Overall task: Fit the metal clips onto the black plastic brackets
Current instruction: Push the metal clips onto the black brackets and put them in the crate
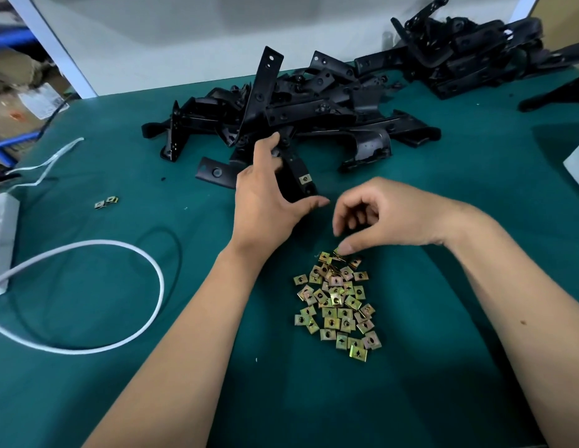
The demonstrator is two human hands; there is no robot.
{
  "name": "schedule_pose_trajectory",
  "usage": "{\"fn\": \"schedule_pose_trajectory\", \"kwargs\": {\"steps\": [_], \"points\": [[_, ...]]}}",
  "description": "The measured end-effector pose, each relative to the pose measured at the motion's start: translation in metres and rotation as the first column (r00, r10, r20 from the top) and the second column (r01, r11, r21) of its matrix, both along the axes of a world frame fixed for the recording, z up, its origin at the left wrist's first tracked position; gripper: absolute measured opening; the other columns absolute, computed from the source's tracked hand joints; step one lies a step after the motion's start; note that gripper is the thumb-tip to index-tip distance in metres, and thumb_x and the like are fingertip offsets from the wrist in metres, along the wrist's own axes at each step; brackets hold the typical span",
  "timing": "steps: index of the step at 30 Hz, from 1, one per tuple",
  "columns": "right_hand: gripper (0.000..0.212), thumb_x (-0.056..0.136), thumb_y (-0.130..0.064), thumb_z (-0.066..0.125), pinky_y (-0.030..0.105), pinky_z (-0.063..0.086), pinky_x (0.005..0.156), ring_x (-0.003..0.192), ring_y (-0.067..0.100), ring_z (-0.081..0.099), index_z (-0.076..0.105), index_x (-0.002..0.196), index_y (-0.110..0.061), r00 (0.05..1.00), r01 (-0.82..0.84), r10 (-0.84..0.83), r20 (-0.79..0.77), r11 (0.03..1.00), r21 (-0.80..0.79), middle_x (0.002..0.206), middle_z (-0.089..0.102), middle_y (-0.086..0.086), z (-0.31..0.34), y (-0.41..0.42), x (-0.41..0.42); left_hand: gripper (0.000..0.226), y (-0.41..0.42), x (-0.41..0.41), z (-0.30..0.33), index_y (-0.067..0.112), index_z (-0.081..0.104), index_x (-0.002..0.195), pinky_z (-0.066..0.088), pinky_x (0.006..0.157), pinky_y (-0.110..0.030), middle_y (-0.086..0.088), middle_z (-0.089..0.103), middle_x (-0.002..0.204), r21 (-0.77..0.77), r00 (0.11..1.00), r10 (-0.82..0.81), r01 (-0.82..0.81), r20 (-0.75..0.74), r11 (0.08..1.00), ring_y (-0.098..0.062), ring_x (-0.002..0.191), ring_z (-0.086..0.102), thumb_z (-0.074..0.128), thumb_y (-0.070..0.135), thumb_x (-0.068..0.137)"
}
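Our left hand [265,195] grips a bracket [294,176], steadying it for fitting; our right hand [378,218] pinches a clip [338,252] off the pile [336,305].

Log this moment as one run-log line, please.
left hand grips black bracket, one clip fitted | right hand pinches metal clip at clip pile | bracket heap behind

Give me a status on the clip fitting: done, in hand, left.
Done: one clip sits on the bracket that the left hand grips. In hand: the right hand is picking a clip from the clip pile. Left: most of that pile and the heaped black brackets.
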State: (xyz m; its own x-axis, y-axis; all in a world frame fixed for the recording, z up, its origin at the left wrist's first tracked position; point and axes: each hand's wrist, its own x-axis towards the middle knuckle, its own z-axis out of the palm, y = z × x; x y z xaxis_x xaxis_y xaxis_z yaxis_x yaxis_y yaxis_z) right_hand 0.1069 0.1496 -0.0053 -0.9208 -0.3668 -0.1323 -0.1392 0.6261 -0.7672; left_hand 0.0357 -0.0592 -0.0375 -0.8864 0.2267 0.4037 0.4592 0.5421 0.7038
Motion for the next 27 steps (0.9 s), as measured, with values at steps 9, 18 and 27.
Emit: {"fn": "schedule_pose_trajectory", "kwargs": {"steps": [9, 18, 27], "points": [[0.014, 0.080, -0.016, 0.089, 0.021, 0.052, 0.069, 0.071, 0.013, 0.066, 0.076, 0.087, -0.017, 0.998, 0.054, -0.058, -0.038, 0.994, -0.095, 0.082, 0.076, -0.003, -0.003, -0.002, -0.002, 0.108, -0.003, -0.006, -0.008, 0.022, 0.037, 0.147, 0.038, 0.082, 0.000, 0.012, 0.067, 0.105, 0.072, 0.998, 0.031, -0.034, 0.046, 0.997, -0.004, 0.101, 0.060, 0.097, 0.049, 0.061], [0.011, 0.092, -0.010, 0.075, 0.028, 0.056, 0.084, 0.081, 0.008, 0.071, 0.077, 0.093, -0.021, 0.975, 0.153, -0.160, -0.152, 0.987, -0.057, 0.082, 0.077, -0.005, -0.010, -0.005, -0.007, 0.105, -0.003, -0.007, -0.010, 0.019, 0.039, 0.145, 0.036, 0.079, 0.003, 0.022, 0.059, 0.093, 0.064, 0.998, 0.042, -0.045, 0.047, 0.997, 0.024, 0.093, 0.051, 0.096, 0.048, 0.062], [0.009, 0.085, -0.021, 0.084, 0.026, 0.048, 0.066, 0.070, 0.009, 0.058, 0.078, 0.090, -0.026, 0.974, 0.109, -0.091, -0.206, 0.991, 0.081, 0.081, 0.071, -0.010, -0.009, -0.011, -0.005, 0.102, -0.004, -0.009, -0.012, 0.017, 0.040, 0.144, 0.037, 0.076, 0.003, 0.023, 0.061, 0.089, 0.080, 0.998, 0.045, -0.048, 0.035, 0.996, 0.024, 0.090, 0.053, 0.097, 0.044, 0.063]]}}
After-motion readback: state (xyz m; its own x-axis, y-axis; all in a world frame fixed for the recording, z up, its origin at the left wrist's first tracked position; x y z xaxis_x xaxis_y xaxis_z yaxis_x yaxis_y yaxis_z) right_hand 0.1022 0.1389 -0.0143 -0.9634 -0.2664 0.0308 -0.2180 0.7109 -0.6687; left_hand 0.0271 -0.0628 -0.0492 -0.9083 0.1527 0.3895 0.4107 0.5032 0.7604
